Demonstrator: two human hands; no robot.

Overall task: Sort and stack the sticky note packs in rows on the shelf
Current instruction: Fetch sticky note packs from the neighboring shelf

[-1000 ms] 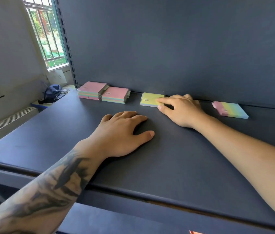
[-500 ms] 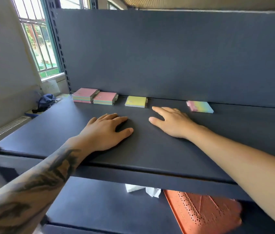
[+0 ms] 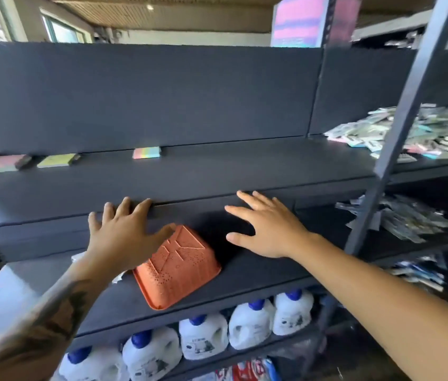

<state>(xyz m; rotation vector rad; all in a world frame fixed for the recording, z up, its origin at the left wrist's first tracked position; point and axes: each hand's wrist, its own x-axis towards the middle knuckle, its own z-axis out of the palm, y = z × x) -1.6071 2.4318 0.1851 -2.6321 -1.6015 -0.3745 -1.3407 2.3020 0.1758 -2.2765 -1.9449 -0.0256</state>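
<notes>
Nearest you, the white detergent bottles [image 3: 203, 336] stood in a row on the bottom shelf, and above them the overturned orange basket [image 3: 179, 266] lay on the middle shelf; neither belonged to the sorting, so you did well to leave them alone. Your left hand [image 3: 122, 235] hung in front of the front lip of the top shelf [image 3: 217, 174], fingers spread and straight, gripping nothing. Your right hand [image 3: 264, 226] was likewise spread open and empty, just right of the basket.

With both hands free, the step in hand looked like fetching more stock. The loose heap of packs [image 3: 420, 133] lay far right, beyond the upright post [image 3: 398, 127], well apart from the row already begun. You would have done best to reach round that post with the right hand and take only a few packs, square in the fingers, since a loose heap slides when pulled from below.

Along the back panel, the pink packs [image 3: 1, 162] and the yellow pack [image 3: 56, 160] sat close together at far left, with the rainbow pack [image 3: 146, 153] alone further right. That gap was the place to fill: match colours first, then butt each pack against the back panel so the row ran straight.
</notes>
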